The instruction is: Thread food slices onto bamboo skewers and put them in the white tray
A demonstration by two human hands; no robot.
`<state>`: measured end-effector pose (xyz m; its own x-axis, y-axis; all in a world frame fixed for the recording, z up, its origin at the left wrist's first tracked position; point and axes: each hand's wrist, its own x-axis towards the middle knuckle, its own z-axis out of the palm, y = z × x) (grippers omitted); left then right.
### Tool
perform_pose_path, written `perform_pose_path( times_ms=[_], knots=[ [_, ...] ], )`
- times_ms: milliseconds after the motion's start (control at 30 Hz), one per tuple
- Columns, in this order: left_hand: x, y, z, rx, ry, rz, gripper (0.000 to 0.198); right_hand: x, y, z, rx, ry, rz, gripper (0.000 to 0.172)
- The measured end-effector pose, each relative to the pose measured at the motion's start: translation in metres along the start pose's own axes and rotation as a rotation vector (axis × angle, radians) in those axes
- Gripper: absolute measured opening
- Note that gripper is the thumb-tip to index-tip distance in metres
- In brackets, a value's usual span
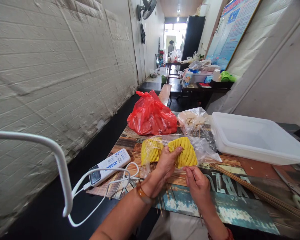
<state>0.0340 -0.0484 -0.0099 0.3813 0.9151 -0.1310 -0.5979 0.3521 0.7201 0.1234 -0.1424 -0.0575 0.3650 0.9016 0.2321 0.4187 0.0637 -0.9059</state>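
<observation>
My left hand (167, 163) grips a yellow scored slab (183, 151) that looks like lattice-cut tofu, thumb pressed on its face. At the slab's lower edge, the thumb and fingertips of my right hand (197, 181) are pinched together on what seems to be a thin bamboo skewer, mostly hidden by the hand. More yellow scored slabs (150, 151) lie in a clear plastic bag (205, 148) behind and left of my left hand. Several thin skewers (167, 191) stick out below my left wrist toward the table's near edge.
A bundle of bamboo skewers (255, 190) lies at right, near scissors (290, 186). Behind stand a red plastic bag (152, 115), a clear bag (193, 118) and a white tub (255, 151). A white power bank (111, 166) with a cable is at left. A person (170, 50) stands far off.
</observation>
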Motion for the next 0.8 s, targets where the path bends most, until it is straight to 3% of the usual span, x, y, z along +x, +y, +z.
perform_pose_path(
  times_ms=[233, 667, 800],
  knots=[
    [0.002, 0.004, -0.005, -0.016, -0.007, -0.041, 0.032, 0.001, 0.002, 0.001, 0.170, -0.031, 0.083, 0.041],
    [0.006, 0.013, -0.010, 0.018, -0.032, -0.031, 0.034, -0.004, 0.001, -0.001, 0.091, -0.069, 0.036, 0.031],
    [0.008, 0.012, -0.011, -0.002, 0.011, -0.009, 0.036, -0.007, 0.000, -0.003, 0.082, -0.099, 0.029, 0.032]
  ],
)
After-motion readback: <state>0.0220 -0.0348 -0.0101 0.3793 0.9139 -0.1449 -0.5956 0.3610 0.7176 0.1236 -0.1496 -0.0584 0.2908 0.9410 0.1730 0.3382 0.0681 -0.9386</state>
